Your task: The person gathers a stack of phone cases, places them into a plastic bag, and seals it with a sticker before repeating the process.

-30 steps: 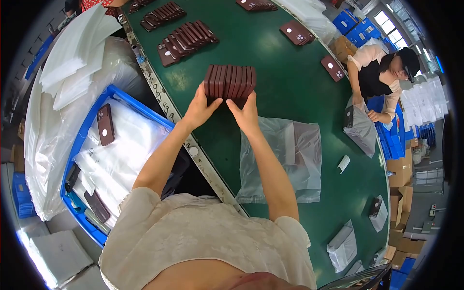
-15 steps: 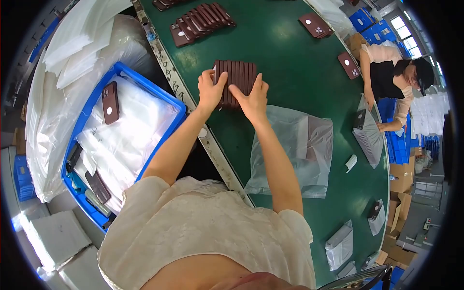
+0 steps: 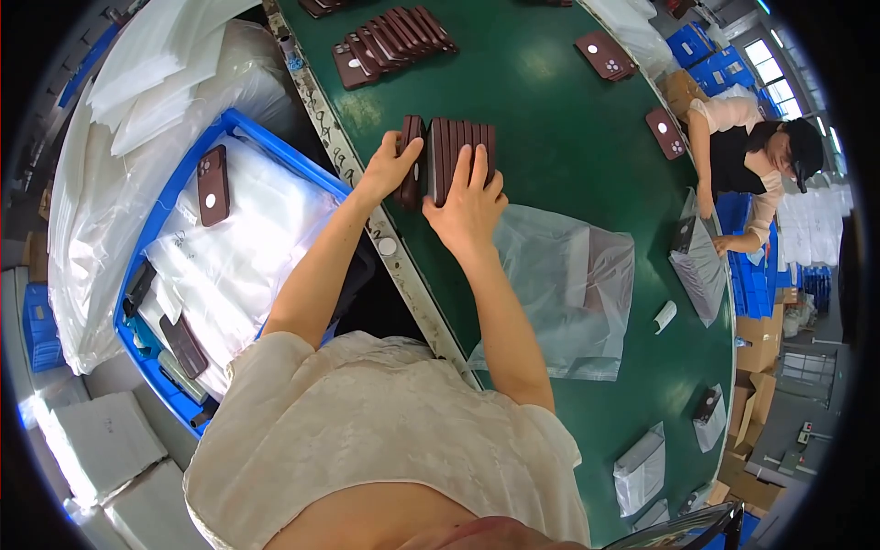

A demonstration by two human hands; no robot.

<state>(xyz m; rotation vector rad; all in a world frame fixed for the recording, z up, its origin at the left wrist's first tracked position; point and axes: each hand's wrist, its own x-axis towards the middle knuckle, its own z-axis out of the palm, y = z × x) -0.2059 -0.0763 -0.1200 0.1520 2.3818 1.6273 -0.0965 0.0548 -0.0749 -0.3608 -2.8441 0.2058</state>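
Note:
My left hand (image 3: 389,170) is closed on a few dark brown phone cases (image 3: 412,128) held on edge, tilted slightly at the left end of the row. A narrow gap parts them from a block of several more brown phone cases (image 3: 449,137), standing on edge side by side. My right hand (image 3: 469,209) grips this block, thumb at its left side and fingers over the front. A clear plastic bag (image 3: 541,266) lies flat on the green table (image 3: 568,156), just below my right hand.
A fanned row of brown cases (image 3: 394,46) lies at the table's far end. Beside the table's left edge stands a blue bin (image 3: 266,137) with plastic bags and loose cases. Across the table, a co-worker (image 3: 733,151) handles a filled bag (image 3: 701,275). More packed bags (image 3: 642,467) lie lower right.
My left hand has moved a few cases leftward, opening a gap in the row. My right hand's fingers have come round over the front of the remaining block.

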